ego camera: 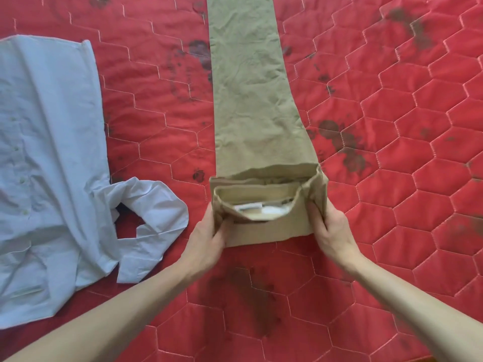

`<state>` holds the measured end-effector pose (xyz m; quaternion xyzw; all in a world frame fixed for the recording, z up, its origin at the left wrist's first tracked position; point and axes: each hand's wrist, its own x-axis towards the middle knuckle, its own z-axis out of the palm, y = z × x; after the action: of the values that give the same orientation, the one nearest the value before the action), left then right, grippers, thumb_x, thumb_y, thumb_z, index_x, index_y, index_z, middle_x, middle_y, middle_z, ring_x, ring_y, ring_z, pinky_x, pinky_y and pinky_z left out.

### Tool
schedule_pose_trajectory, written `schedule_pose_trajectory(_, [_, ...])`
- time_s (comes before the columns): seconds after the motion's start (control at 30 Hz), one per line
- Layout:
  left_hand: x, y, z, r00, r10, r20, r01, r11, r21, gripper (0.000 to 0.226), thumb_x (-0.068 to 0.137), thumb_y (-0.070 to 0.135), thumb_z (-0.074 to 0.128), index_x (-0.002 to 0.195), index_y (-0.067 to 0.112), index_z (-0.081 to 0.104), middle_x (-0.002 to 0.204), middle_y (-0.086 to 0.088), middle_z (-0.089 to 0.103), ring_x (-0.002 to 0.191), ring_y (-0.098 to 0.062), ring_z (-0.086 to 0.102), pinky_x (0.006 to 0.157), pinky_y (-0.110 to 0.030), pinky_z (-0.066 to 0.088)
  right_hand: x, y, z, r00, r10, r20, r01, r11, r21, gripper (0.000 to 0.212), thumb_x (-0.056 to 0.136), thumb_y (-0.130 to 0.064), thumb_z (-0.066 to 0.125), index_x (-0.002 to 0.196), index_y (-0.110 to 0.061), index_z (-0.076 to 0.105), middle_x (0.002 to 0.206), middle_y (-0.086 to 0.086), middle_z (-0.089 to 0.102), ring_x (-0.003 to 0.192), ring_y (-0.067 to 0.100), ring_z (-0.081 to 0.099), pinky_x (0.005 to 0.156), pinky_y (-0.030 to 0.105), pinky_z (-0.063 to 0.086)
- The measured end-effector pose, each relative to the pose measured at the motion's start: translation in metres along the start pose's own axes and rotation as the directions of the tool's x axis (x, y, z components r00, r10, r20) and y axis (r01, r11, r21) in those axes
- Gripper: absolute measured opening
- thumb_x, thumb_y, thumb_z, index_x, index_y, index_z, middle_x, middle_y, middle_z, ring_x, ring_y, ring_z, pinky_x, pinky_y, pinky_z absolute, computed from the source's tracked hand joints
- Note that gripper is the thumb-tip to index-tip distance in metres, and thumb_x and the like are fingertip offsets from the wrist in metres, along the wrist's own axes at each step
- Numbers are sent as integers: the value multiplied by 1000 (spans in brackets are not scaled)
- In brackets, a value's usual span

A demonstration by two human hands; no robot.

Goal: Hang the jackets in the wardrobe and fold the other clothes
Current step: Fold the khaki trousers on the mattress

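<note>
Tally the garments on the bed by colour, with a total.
Khaki: 1, the trousers, waistband end gripped by the left hand and right hand
Light blue: 1, the button-up shirt, lying flat to the left on the red quilt
Total: 2

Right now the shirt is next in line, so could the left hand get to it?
Probably yes: the shirt lies uncovered on the quilt just left of the left hand, though that hand first must release the trousers.
</note>
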<state>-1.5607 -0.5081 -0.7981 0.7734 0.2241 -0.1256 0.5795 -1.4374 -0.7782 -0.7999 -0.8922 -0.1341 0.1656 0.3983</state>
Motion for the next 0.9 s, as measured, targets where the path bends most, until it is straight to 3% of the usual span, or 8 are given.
schedule_pose_trajectory(0.17, [20, 14, 19, 968, -56, -246, 32, 994, -100, 18, 111, 25, 36, 115, 17, 52, 101, -1, 66, 94, -27, 60, 89, -56, 48, 31, 3, 23, 984, 81, -156, -101, 988, -120, 43, 108, -40, 39, 150, -31, 43, 71, 26, 65, 69, 51, 61, 63, 47, 44])
schedule_pose_trajectory(0.3, [41, 12, 25, 929, -95, -358, 72, 994, -76, 18, 111, 24, 38, 97, 21, 50, 79, 5, 58, 70, -14, 51, 78, -54, 45, 56, 8, 31, 976, 144, -163, -162, 981, -103, 21, 108, -33, 48, 109, -16, 60, 60, 18, 56, 59, 46, 55, 60, 43, 37])
schedule_pose_trajectory(0.37, [51, 7, 25, 914, -100, -394, 88, 995, -50, 22, 110, 27, 41, 91, 20, 48, 75, 2, 55, 70, -19, 49, 77, -54, 44, 65, 8, 36, 964, 183, -191, -207, 972, -111, 35, 107, -35, 51, 79, -14, 47, 57, 11, 49, 58, 39, 46, 60, 40, 29])
schedule_pose_trajectory(0.53, [70, 3, 23, 881, -106, -461, 121, 993, 4, 36, 107, 37, 49, 78, 17, 41, 64, 4, 45, 63, -22, 40, 68, -55, 44, 72, 7, 41, 920, 279, -274, -318, 942, -108, 45, 107, -39, 52, 70, -17, 38, 62, 21, 54, 62, 43, 51, 60, 41, 28])
schedule_pose_trajectory(0.63, [72, 12, 21, 863, -121, -491, 197, 974, 107, 31, 105, 42, 52, 84, 20, 49, 67, 3, 57, 68, -29, 54, 67, -51, 46, 68, -2, 42, 879, 338, -335, -392, 913, -108, 43, 107, -41, 51, 73, -16, 42, 70, 25, 61, 70, 46, 58, 62, 41, 31])
schedule_pose_trajectory(0.7, [71, 20, 18, 820, 29, -571, 216, 909, 356, 18, 105, 37, 50, 109, 21, 56, 89, -4, 63, 87, -32, 59, 74, -45, 45, 67, -6, 44, 858, 360, -367, -438, 885, -155, 36, 106, -42, 51, 83, -14, 53, 83, 24, 67, 81, 46, 63, 65, 42, 34])
schedule_pose_trajectory(0.8, [69, 25, 21, 814, 466, -345, -83, 682, 727, 36, 101, 27, 51, 133, 10, 55, 126, -12, 59, 117, -31, 55, 99, -43, 43, 66, -14, 46, 886, 95, -454, -247, 925, -288, 25, 104, -24, 58, 128, -15, 58, 121, 13, 63, 110, 36, 60, 86, 44, 43])
schedule_pose_trajectory(0.9, [73, 19, 39, 857, 516, -16, -278, 486, 828, 55, 104, 31, 48, 152, 4, 47, 161, -16, 41, 152, -33, 34, 123, -49, 29, 69, -23, 53, 914, -337, -228, 180, 837, -517, 48, 103, -18, 55, 150, -11, 51, 152, 10, 50, 144, 27, 44, 115, 41, 34])
